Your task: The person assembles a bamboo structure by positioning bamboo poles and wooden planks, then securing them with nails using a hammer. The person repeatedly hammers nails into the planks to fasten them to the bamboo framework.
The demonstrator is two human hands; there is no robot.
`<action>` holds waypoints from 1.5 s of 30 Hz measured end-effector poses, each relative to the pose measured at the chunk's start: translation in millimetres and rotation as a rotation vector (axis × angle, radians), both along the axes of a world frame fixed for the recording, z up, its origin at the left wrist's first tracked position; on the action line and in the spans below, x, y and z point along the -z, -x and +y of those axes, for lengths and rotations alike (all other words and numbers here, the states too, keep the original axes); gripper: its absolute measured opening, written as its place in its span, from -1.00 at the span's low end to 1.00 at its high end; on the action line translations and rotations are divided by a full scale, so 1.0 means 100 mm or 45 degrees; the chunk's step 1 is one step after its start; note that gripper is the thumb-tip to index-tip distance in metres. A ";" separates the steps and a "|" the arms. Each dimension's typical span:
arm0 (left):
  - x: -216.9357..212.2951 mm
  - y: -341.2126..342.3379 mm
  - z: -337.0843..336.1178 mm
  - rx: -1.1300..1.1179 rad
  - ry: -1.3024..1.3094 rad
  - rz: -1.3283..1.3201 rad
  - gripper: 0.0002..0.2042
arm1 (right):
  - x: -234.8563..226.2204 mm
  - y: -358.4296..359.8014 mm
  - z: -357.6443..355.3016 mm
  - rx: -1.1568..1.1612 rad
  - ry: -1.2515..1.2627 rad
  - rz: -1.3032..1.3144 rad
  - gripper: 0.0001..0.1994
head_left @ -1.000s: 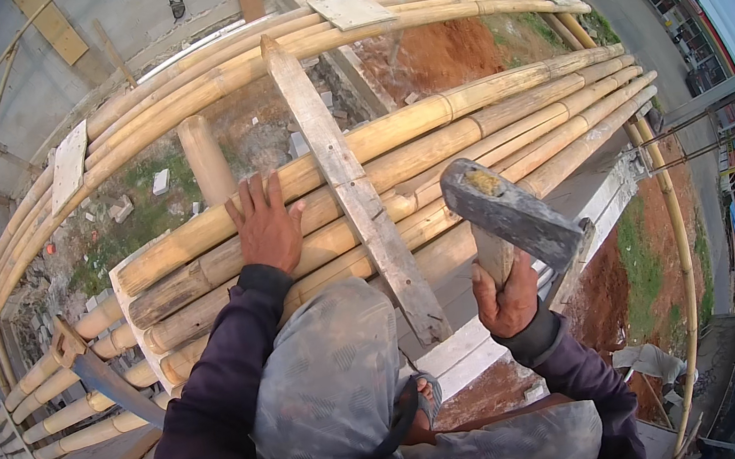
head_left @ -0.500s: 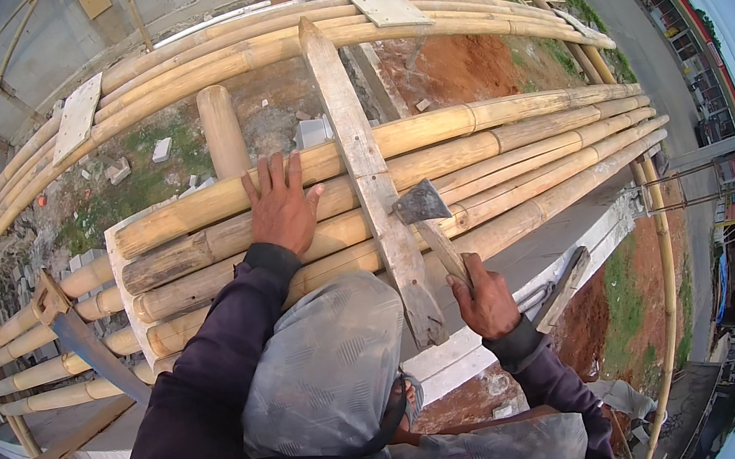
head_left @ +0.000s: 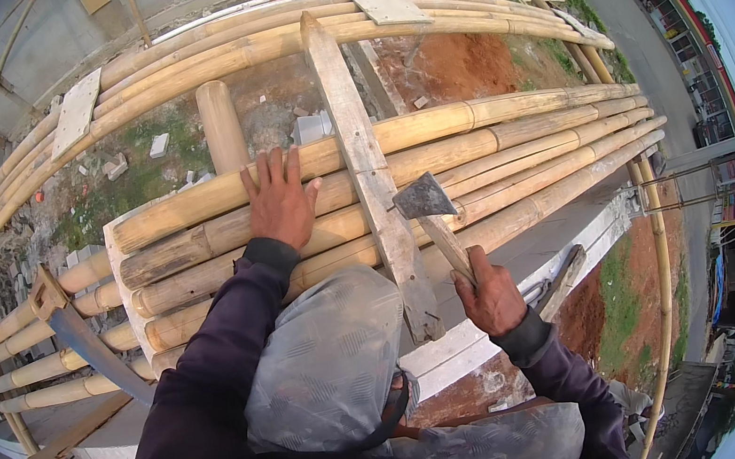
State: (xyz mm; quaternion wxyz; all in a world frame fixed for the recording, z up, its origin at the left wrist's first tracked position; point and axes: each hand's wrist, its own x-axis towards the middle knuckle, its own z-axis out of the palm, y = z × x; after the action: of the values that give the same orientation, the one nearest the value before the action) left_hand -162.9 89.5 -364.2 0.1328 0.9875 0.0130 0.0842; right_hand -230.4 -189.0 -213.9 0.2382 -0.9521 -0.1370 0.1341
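Observation:
My right hand (head_left: 493,294) is wrapped round the wooden handle of a hatchet (head_left: 424,196). Its dark metal head is held just off the right edge of a pale wooden plank (head_left: 365,161). That plank lies crosswise over several bamboo poles (head_left: 526,143), and a nail sticks up near its lower end. To the left of the plank, my left hand (head_left: 282,206) lies flat on the poles with its fingers pointing away from me. Whether the hatchet head touches the bamboo beneath I cannot tell.
A handsaw (head_left: 87,333) leans by the poles at the left. Farther off runs another row of bamboo (head_left: 256,53) with board pieces on it. A pale concrete ledge (head_left: 462,355) passes below the poles. At the right stand an upright bamboo pole (head_left: 666,280) and a road (head_left: 606,13).
My right hand and the hatchet have shifted slightly to the right, and the head has turned away from the plank. My left hand stays on the bamboo.

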 end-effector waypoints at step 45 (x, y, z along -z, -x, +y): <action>0.06 -0.07 -0.06 -0.041 -0.183 -0.097 -0.47 | 1.19 0.65 -0.80 0.810 -0.985 0.169 -0.73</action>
State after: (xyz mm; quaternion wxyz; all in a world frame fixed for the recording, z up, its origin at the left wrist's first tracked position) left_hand -155.7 83.5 -369.9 0.0606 0.9902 0.0180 0.1244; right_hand -295.8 -269.0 -333.1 0.6107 -0.7783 0.1356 0.0545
